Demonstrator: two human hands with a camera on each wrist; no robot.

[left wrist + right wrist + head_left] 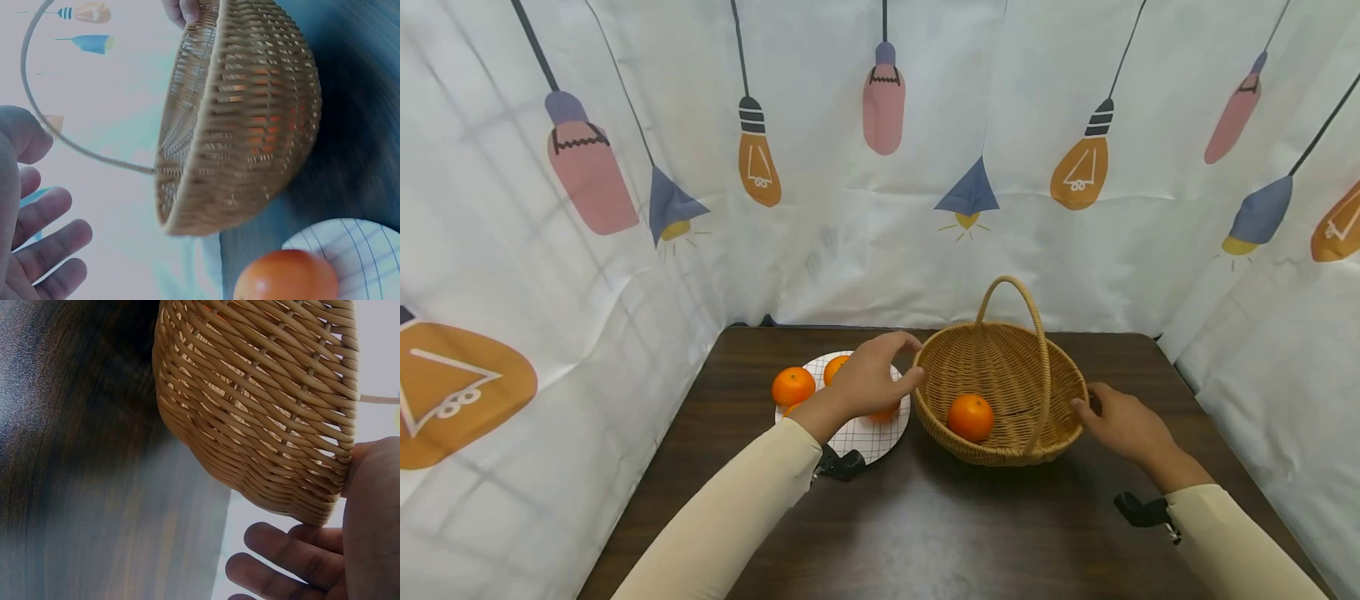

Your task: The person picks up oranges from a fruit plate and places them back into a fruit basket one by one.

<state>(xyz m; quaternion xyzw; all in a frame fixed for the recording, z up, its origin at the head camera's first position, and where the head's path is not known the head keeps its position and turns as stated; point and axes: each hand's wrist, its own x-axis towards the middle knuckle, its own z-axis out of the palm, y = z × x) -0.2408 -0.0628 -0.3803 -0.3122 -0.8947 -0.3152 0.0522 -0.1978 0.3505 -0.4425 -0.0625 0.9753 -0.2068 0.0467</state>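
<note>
A wicker basket [1000, 375] with a tall arched handle stands on the dark wooden table, its opening tilted toward me. One orange [970, 417] lies inside, and its colour shows through the weave in the left wrist view. My right hand [1129, 423] pinches the basket's right rim, thumb on the inner side and fingers outside. At the opposite rim is my left hand [868, 377], its fingers spread and relaxed; the left wrist view shows a gap between them and the basket [244, 119]. Beneath the left forearm is a white checked plate [857, 442], partly hidden, with several oranges [793, 387].
The wooden table [925, 533] runs back to a white curtain [827, 275] printed with lamps and bulbs, which also hangs at both sides. The plate sits close to the basket's left side. Black wrist cameras [842, 463] are strapped at both cuffs.
</note>
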